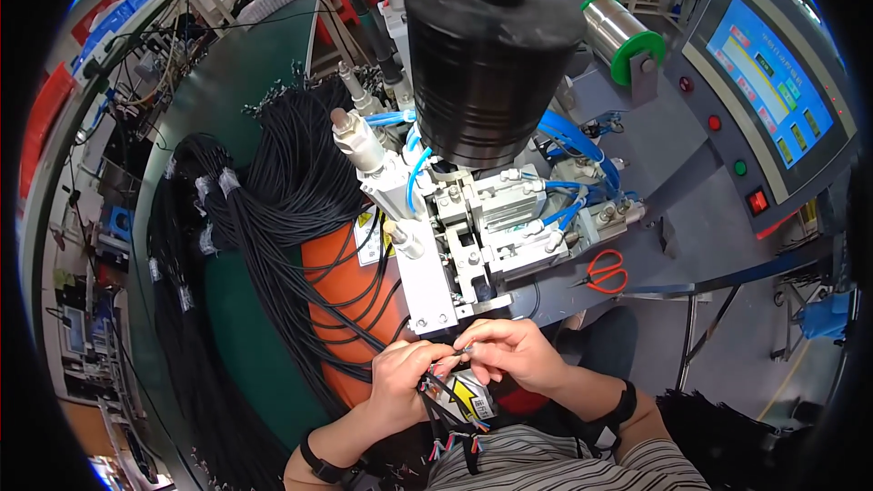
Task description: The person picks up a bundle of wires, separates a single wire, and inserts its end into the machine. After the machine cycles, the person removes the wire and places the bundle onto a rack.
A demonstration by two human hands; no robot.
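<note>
The left hand (400, 379) grips black cables (444, 413) and the right hand (520, 356) pinches a cable end (467, 351), near a white label (466, 395) with yellow arrow and dark lettering.

The left hand (400, 384) holds black cables (440, 411) with bright wire ends (476, 425), and the right hand (516, 355) pinches a small tip (466, 351). A white machine (500, 211) with blue tubes (579, 136) stands in front. Red scissors (601, 270) lie on the grey table (561, 302), with a cable pile (300, 159) at left

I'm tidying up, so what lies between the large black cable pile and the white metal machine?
In the head view, an orange surface lies between the pile and machine, with several black cables crossing it.
</note>
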